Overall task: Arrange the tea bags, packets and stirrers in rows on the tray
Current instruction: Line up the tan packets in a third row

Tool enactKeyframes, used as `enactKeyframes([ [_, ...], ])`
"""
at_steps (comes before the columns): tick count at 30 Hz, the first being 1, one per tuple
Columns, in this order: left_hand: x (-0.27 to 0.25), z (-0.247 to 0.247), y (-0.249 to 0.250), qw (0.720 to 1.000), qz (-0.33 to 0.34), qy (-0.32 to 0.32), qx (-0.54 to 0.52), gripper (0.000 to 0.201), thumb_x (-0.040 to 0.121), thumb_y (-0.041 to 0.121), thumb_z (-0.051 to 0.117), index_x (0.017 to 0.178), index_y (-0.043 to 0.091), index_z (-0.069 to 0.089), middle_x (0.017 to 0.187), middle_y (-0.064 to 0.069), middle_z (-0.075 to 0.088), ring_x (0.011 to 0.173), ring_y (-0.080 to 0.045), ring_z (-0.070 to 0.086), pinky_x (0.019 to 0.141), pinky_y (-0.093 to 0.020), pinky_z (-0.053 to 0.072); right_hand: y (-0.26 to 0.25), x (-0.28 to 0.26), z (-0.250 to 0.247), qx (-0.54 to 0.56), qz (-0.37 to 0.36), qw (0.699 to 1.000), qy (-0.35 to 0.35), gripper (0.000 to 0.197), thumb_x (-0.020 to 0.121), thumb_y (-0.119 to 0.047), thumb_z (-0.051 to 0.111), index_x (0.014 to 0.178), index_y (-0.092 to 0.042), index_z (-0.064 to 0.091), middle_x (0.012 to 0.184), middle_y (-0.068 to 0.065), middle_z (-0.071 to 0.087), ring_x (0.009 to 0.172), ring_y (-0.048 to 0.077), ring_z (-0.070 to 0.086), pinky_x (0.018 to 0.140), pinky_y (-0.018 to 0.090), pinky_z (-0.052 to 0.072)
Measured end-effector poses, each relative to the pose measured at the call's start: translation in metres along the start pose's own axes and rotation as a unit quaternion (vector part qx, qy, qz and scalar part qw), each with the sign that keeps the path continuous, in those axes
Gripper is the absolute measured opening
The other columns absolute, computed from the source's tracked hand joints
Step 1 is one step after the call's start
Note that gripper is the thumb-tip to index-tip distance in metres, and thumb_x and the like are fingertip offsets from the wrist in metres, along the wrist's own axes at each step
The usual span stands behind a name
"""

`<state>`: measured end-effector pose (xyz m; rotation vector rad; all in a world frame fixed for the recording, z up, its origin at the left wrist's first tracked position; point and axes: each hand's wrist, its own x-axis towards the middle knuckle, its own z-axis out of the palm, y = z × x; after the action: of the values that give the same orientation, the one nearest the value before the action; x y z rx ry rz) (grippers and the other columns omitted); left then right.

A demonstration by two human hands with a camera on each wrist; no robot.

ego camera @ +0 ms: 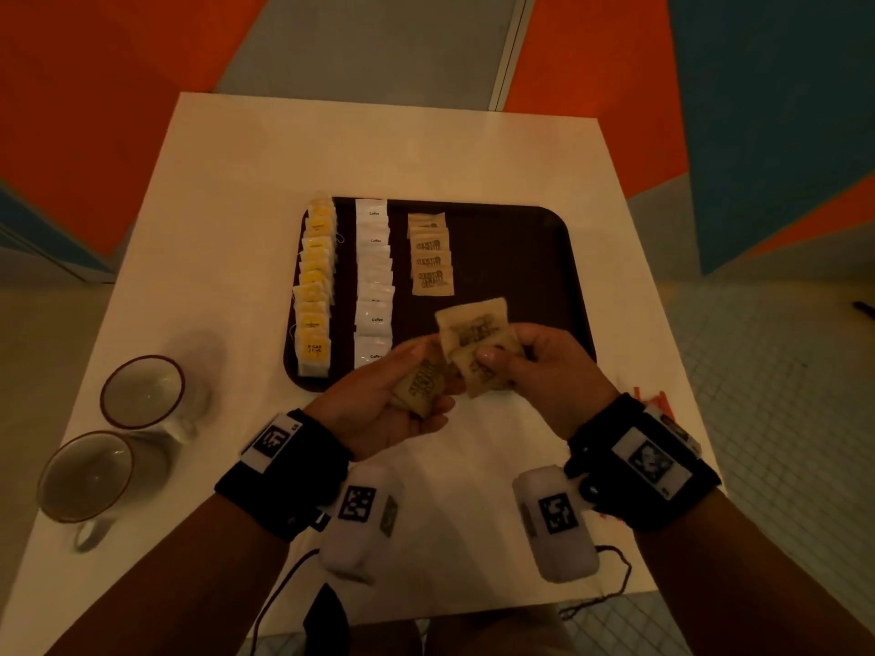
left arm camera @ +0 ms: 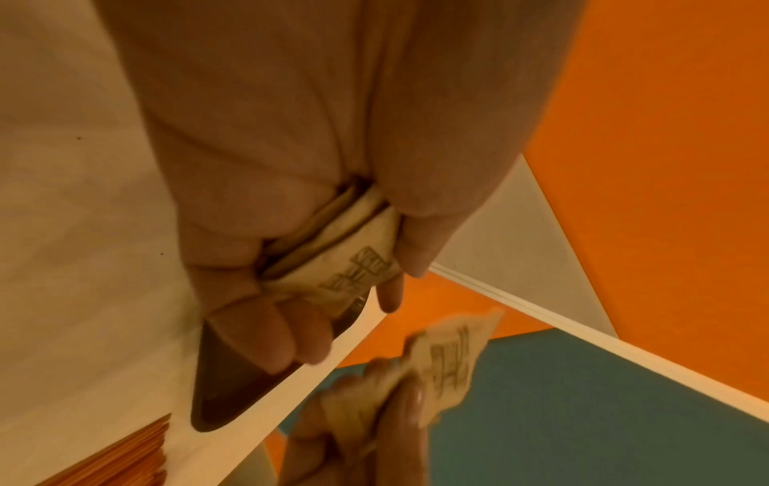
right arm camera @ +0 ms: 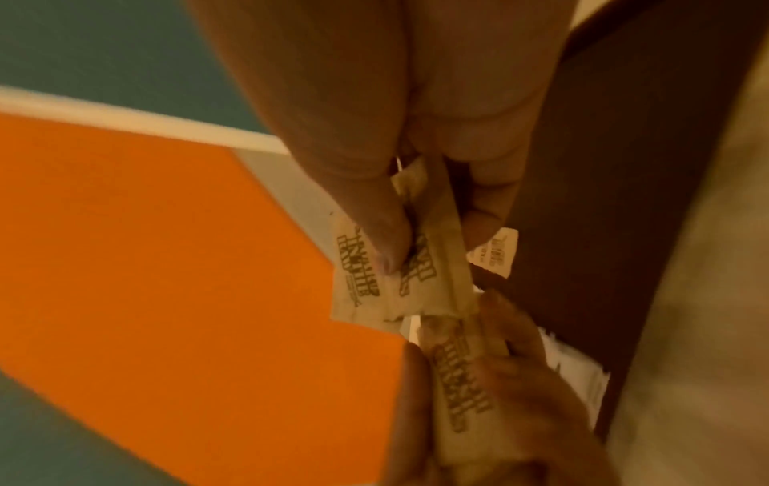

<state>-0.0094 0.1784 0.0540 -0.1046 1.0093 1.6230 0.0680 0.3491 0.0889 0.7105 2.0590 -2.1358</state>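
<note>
— Three rows on the tray [ego camera: 544, 258]?
— Yes: tea bags [ego camera: 315, 286] left, coffee packets [ego camera: 374, 277], brown sugar packets [ego camera: 430, 258]. Near edge, left hand [ego camera: 383, 409] grips a sugar stack [ego camera: 419, 388]; right hand [ego camera: 544, 366] fingers pinch more sugar packets [ego camera: 473, 333].

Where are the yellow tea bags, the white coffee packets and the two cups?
yellow tea bags [ego camera: 315, 281], head view, middle of the leftmost row.
white coffee packets [ego camera: 374, 284], head view, middle of the second row.
two cups [ego camera: 142, 390], head view, inside of the farther cup.
</note>
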Motion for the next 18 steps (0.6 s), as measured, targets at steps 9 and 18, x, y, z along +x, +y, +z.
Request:
enactKeyframes([
  [9,0.002,0.003,0.009,0.998,0.048,0.047,0.009,0.040,0.081,0.050,0.045,0.103,0.021,0.062,0.098,-0.011,0.063,0.078,-0.019,0.063,0.070,-0.030,0.055,0.001,-0.008,-0.007,0.161,0.090,0.979,-0.083,0.019,0.086,-0.002,0.051,0.099,-0.006,0.064,0.087,0.002,0.073,0.078,0.012,0.069,0.066,0.025,0.057],
  [18,0.000,0.017,0.010,0.990,0.033,0.033,0.131,0.036,0.088,0.047,0.038,0.100,0.021,0.059,0.081,-0.004,0.070,0.065,-0.012,0.065,0.059,-0.025,0.055,-0.007,-0.001,-0.009,-0.104,0.017,0.992,-0.075,0.016,0.086,-0.004,0.059,0.092,-0.017,0.067,0.086,0.000,0.069,0.077,0.009,0.066,0.069,0.022,0.055],
])
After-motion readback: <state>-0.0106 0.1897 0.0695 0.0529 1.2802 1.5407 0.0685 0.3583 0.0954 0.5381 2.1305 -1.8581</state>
